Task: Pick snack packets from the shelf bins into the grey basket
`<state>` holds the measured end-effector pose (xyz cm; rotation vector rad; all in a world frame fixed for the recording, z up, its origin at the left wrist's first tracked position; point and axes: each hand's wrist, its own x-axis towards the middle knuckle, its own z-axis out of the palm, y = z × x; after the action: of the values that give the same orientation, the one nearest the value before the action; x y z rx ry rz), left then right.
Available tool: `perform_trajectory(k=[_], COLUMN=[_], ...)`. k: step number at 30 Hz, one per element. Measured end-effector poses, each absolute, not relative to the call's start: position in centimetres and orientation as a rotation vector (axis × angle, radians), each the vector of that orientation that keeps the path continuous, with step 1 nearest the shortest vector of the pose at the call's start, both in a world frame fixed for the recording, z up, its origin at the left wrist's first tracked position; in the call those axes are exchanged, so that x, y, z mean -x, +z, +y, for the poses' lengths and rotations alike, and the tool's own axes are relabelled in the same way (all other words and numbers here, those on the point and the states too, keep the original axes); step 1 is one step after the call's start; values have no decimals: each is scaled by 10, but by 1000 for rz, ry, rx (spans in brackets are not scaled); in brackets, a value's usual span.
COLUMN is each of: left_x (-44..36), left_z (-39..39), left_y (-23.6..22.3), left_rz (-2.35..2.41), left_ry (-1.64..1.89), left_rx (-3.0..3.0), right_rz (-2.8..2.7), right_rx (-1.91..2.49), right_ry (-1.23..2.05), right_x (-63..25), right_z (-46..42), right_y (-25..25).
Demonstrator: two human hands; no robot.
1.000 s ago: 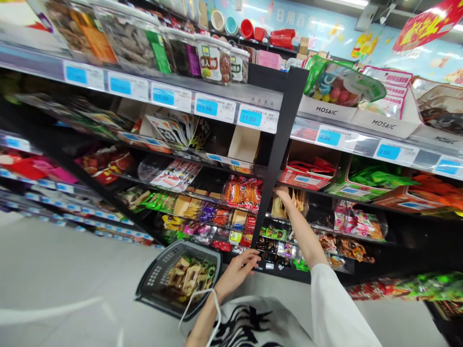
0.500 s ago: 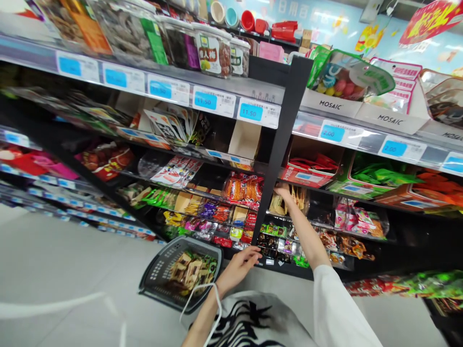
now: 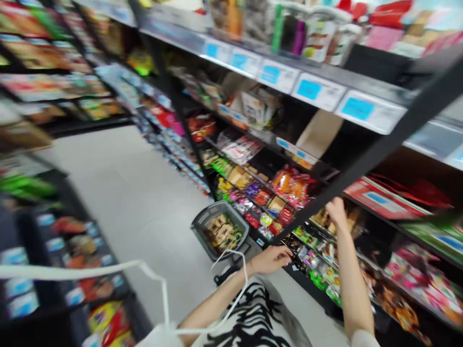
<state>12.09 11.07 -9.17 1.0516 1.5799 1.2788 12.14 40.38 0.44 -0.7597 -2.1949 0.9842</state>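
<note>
My right hand (image 3: 335, 211) reaches into a shelf bin beside the slanting black post, over tan packets (image 3: 321, 218). Its fingers are bent downward and partly hidden, so what they hold does not show. Lower down, my left hand (image 3: 271, 259) hovers by the bottom shelf edge, fingers loosely curled and apart with nothing in them. A grey shopping basket (image 3: 203, 235) stands on the floor to its left, with several tan packs (image 3: 222, 230) inside. A thin white cord (image 3: 246, 270) loops around my left forearm.
A black shelf post (image 3: 369, 164) rises between my hands and the upper right. Bins of wrapped sweets (image 3: 253, 190) fill the lower shelves, below a price-tagged upper shelf (image 3: 314, 91). Another low display (image 3: 94, 270) stands at left across the grey aisle floor (image 3: 137, 193).
The view has swung left, bringing the aisle and the left display into sight. My right hand stays at the tan packets' bin, my left hand by the lower shelf edge.
</note>
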Motion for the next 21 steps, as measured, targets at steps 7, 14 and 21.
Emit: perform_trajectory(k=[7,14,21], left_x=[-113,-93,-62], left_z=[86,44,18], left_y=[-128,-159,-201], left_rz=[1782,1951,1902], left_ry=[1228,1329,1358], left_rx=[-1060,-707,-493], right_rz=[-1806,-1518,-1269], right_rx=[528,1062,1459], right_ry=[1526,1810,2701], right_x=[-182,-177,-131], right_z=[321,254,185], right_y=[-16,-117,-177])
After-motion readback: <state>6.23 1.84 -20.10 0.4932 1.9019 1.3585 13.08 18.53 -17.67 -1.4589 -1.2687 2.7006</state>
